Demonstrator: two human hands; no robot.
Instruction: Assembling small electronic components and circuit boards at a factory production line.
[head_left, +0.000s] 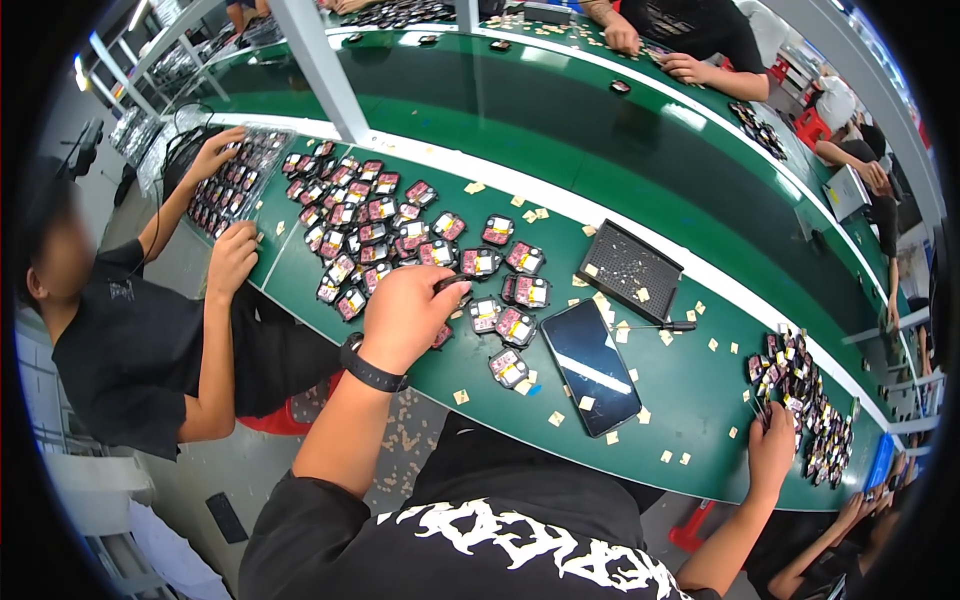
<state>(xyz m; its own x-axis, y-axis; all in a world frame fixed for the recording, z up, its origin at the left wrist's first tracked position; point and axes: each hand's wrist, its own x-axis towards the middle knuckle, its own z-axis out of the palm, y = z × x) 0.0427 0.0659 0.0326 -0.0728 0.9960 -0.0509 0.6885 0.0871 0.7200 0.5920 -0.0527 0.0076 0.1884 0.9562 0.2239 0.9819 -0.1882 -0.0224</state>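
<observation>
Many small black rounded-square devices with pinkish faces and white and yellow patches form a loose pile (372, 213) left of centre on the green table (480, 385). My left hand (405, 310), with a dark band on the wrist, is over the near edge of that pile. Its thumb and fingers are closed around a small black device (452, 284), mostly hidden by the hand. At the far right, my right hand (771, 448) is beside a second pile of such devices (815, 415). Its fingers are closed on a thin dark tool (758, 408) that looks like tweezers.
A dark smartphone (590, 366) lies between the piles, near a black tray (631, 268) and a screwdriver (680, 326). Small cream paper pieces (461, 396) are scattered around. A co-worker (130, 330) handles devices at left. A metal post (322, 70) rises beyond the table.
</observation>
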